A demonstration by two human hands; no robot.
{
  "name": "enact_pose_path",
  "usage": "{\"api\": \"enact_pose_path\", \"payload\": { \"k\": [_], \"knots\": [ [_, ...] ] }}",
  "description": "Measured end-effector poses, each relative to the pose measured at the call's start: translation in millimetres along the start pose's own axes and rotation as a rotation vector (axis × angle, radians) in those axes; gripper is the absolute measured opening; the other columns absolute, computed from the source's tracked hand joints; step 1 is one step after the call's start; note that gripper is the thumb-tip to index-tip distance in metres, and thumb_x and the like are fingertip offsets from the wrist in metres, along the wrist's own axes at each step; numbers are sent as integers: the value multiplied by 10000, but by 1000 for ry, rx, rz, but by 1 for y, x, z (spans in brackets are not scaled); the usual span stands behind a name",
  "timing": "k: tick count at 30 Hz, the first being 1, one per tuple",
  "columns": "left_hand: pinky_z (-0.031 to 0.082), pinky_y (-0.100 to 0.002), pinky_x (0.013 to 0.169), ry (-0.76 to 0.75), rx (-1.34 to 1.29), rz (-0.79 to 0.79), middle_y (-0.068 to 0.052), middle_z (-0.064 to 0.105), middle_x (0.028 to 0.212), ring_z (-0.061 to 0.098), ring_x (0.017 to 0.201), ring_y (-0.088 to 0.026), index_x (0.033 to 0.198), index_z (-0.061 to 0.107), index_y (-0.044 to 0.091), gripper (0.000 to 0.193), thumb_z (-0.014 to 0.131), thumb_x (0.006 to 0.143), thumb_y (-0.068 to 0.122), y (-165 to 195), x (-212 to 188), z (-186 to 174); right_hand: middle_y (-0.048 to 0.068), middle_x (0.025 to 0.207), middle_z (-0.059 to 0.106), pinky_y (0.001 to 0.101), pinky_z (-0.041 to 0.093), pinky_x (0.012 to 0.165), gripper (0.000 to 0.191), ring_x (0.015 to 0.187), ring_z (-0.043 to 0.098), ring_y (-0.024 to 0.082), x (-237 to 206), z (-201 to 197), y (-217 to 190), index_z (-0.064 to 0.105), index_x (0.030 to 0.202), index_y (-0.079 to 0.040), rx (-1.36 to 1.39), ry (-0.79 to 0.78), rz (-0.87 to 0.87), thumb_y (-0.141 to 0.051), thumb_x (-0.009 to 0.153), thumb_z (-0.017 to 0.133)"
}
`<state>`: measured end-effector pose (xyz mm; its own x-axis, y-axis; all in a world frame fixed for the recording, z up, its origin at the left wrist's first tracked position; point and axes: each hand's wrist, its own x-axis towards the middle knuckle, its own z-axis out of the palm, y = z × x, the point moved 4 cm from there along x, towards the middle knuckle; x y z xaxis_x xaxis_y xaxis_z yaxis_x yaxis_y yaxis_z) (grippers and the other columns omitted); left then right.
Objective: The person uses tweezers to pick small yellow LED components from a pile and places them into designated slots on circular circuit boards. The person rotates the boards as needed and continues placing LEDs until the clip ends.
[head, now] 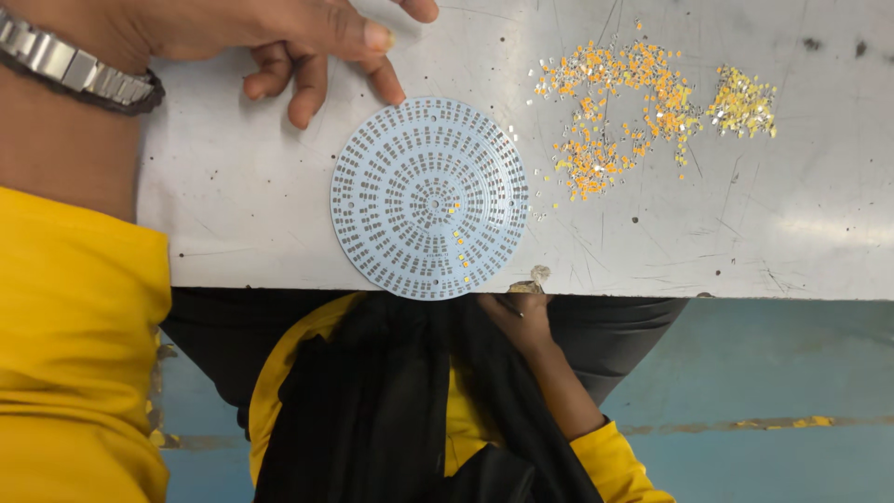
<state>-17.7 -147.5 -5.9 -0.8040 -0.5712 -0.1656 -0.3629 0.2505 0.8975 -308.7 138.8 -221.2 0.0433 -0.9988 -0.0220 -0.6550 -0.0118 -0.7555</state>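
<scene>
With the left hand [307, 47] loosely steadying the round board [429, 198] overhanging the tabletop [745, 214] and the right hand [521, 312] pinching something small, a nudge could tip the board off.

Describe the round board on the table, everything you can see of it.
The round board is a flat, pale blue-white disc covered in concentric rings of small grey pads, with a few tiny yellow chips set along one line near its centre. It lies flat on the scratched metal table, its lower rim at the table's edge. The left hand touches its upper rim with a fingertip.
</scene>
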Motion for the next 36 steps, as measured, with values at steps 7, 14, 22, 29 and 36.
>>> {"api": "enact_pose_path", "payload": {
  "k": [7,14,22,29,36],
  "knots": [
    [498,-186,321,-13,-30,8,-126,792,1067,689,468,-109,1426,576,53,532,620,990,355,-12,4,1,70,956,779,341,563,741,252,840,757,205,-6,7,9,742,1047,-53,-2,-12,4,-126,823,831],
    [505,-201,312,-31,53,-47,-109,796,1060,677,433,-122,1448,549,66,548,608,981,345,-18,6,2,85,958,777,352,554,708,279,819,749,211,-8,13,17,740,1067,-46,-31,-85,35,-167,835,837],
    [515,-205,312,-31,41,-40,-120,796,1055,700,441,-127,1459,540,64,572,624,961,331,-16,5,3,101,970,773,407,535,748,261,843,733,284,-10,18,24,753,1066,-56,-145,-145,44,-180,846,821],
    [525,-208,313,-29,-79,-48,-129,797,1051,719,449,-132,1469,533,62,594,638,944,319,-7,4,0,127,812,724,370,538,675,133,718,706,274,-6,-29,-46,728,854,-55,-54,-105,12,-135,860,834],
    [502,-268,259,-73,-100,-261,-140,783,995,718,369,-195,1483,527,145,674,670,866,376,5,9,4,109,781,682,378,628,703,136,687,703,224,-11,-126,-159,649,914,27,88,293,-524,-59,866,741]
  ]
}}
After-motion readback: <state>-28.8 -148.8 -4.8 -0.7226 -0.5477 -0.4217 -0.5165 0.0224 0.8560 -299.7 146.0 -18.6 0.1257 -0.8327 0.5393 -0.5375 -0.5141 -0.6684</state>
